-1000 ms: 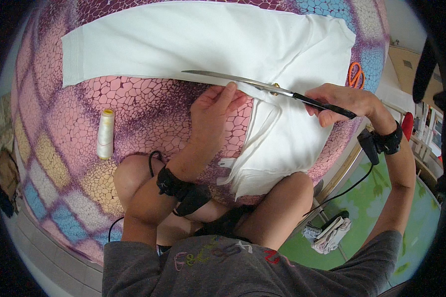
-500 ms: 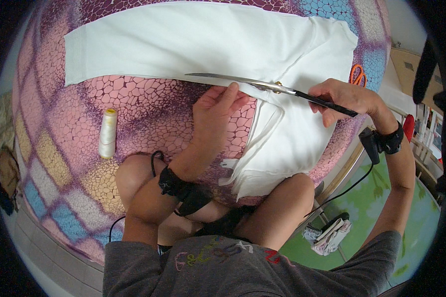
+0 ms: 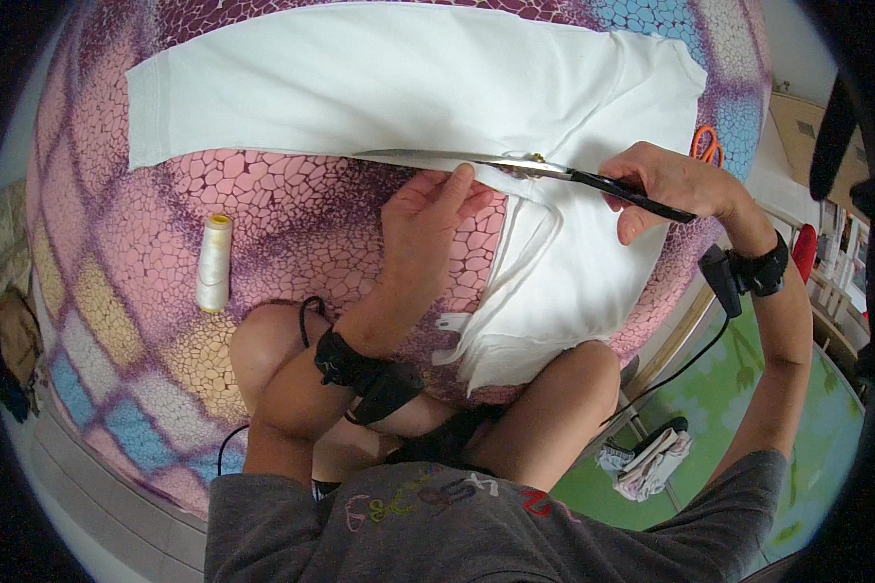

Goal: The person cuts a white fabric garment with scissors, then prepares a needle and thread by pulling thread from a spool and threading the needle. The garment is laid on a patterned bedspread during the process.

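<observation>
A white fabric garment [image 3: 360, 78] lies spread out, with a cuffed end at the far left and folded layers at the lower right. My right hand [image 3: 666, 189] grips the black handles of a large pair of scissors [image 3: 501, 163]. Their long metal blades point left along the near edge of the upper fabric. Just below the blades, my left hand [image 3: 433, 214] pinches that fabric edge between thumb and fingers. Whether the blades have cloth between them is hard to see.
A cone of white thread [image 3: 214, 262] stands or lies left of my left forearm. Orange scissor handles [image 3: 708, 146] poke out beyond my right hand. All this rests on a patterned pink and purple bedcover [image 3: 292, 214]. Folded cloths [image 3: 651, 464] sit low at the right.
The scissors have shifted slightly left and toward the fabric edge, and their handles have tilted a little with my right hand. My left hand keeps its pinch in nearly the same place.
</observation>
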### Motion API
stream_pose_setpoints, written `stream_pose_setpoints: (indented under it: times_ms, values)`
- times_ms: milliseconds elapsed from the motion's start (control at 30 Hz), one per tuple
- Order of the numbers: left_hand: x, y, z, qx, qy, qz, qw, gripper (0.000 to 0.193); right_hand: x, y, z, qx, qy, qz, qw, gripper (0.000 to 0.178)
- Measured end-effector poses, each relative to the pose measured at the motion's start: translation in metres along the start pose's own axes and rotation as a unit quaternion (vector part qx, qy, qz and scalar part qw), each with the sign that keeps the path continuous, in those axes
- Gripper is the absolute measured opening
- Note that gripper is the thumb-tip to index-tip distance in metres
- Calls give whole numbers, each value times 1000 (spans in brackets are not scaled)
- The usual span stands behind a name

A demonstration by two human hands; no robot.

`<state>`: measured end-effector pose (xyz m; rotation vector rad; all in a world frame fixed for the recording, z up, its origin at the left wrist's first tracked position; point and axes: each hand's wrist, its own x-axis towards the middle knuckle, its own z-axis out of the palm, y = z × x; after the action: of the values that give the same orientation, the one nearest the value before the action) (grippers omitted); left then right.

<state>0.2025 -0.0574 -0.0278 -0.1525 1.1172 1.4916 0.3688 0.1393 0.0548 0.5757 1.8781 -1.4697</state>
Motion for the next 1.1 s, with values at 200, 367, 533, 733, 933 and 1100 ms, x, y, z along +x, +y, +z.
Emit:
stream_pose_setpoints:
  times_ms: [200, 367, 533, 733, 933, 1100]
  values:
    - [0, -2, -2, 18, -14, -2, 1000, 10, 6, 2, 8, 27, -18, -6, 999, 63]
    - [0, -2, -2, 7, -22, 2, 1000, 10, 8, -6, 2, 23, -18, 29, 999, 66]
    - [0, -1, -1, 27, -21, -1, 999, 10, 5, -3, 1, 4, -3, 23, 1000, 64]
    - [-2, 3, 0, 92, -12, -1, 996, 14, 4, 6, 1, 5, -43, -19, 999, 66]
    - [-3, 14, 2, 215, 22, 45, 975, 9, -9, 0, -2, 37, -61, -35, 997, 71]
    - [1, 7, -9, -4, 55, 115, 992, 14, -7, 1, -2, 43, -73, -5, 996, 61]
